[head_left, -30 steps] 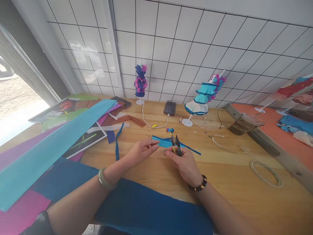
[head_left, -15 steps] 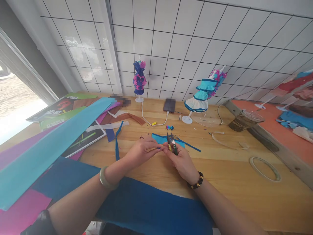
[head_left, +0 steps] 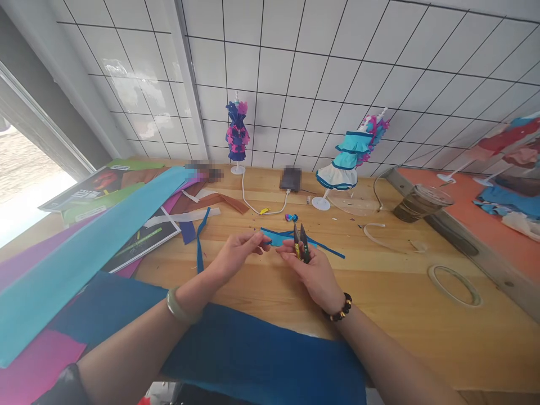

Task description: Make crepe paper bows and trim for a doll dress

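Observation:
Thread snips [head_left: 304, 250] with dark blades stand tip-up in my right hand [head_left: 314, 275], its fingers closed around them. The thumb and fingertips of that hand come together just right of my left hand [head_left: 238, 253]. Pinched in my left fingertips is a small blue strip [head_left: 268, 242], mostly hidden by the fingers. Behind both hands, a light blue piece of crepe paper [head_left: 278, 239] with dark blue edging lies on the table. One dark blue strip [head_left: 331, 249] sticks out from it to the right.
Dark blue crepe paper [head_left: 270, 354] covers the table's front edge. Light blue paper [head_left: 105, 247] and magazines [head_left: 80, 191] lie at left. Two small dressed stands, one navy and pink [head_left: 237, 135], one turquoise [head_left: 348, 157], stand at the back. A tape ring [head_left: 453, 286] and a cup [head_left: 422, 202] are at right.
My left hand has drawn back slightly left, so the fingertips of the two hands are now apart. The right hand still holds the snips. The whole view has shifted a little.

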The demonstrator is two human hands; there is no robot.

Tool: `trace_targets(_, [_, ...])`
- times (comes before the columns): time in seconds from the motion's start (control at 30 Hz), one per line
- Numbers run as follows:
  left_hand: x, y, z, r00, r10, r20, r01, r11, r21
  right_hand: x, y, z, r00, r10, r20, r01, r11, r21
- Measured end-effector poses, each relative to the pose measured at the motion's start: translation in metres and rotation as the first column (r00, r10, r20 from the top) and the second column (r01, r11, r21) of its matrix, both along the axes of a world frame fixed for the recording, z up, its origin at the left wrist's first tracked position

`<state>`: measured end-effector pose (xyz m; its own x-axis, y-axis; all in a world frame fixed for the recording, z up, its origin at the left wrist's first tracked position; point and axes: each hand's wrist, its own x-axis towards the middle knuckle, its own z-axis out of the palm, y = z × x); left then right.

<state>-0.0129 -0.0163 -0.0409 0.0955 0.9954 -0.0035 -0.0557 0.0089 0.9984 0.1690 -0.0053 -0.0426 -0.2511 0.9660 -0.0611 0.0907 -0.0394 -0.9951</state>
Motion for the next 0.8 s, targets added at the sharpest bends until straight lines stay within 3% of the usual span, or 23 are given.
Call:
trace_targets(0.07, [-0.001,0.002,-0.003,0.969,-0.063,0.241,0.102,0.983,-0.153,-0.001,-0.003,-0.001,0.988,-0.018,0.153,-0.009,0.985,0.171])
trace_targets(0.13, [-0.001,0.002,-0.005,0.923,-0.129,0.363,0.212,0.957,-0.199,-0.003,-0.006,-0.002,0.964,-0.051,0.26,-0.034,0.95,0.31])
trace_targets(0.37, [0.001,-0.002,-0.004,0.869,-0.317,0.379,0.401,0.901,-0.165,-0.001,-0.005,-0.005,0.917,-0.138,0.373,-0.076,0.86,0.505])
trace_targets(0.53, [-0.001,0.0,-0.007,0.843,-0.344,0.414,0.443,0.88,-0.172,0.005,0.0,-0.005,0.926,-0.107,0.362,-0.154,0.769,0.621])
trace_targets(0.63, [-0.002,0.0,-0.007,0.832,-0.356,0.426,0.457,0.875,-0.16,0.005,0.0,-0.004,0.925,-0.07,0.374,-0.186,0.775,0.604])
trace_targets(0.8, [-0.002,-0.001,-0.005,0.842,-0.316,0.437,0.434,0.878,-0.201,0.003,0.003,-0.003,0.933,-0.05,0.357,-0.144,0.856,0.496])
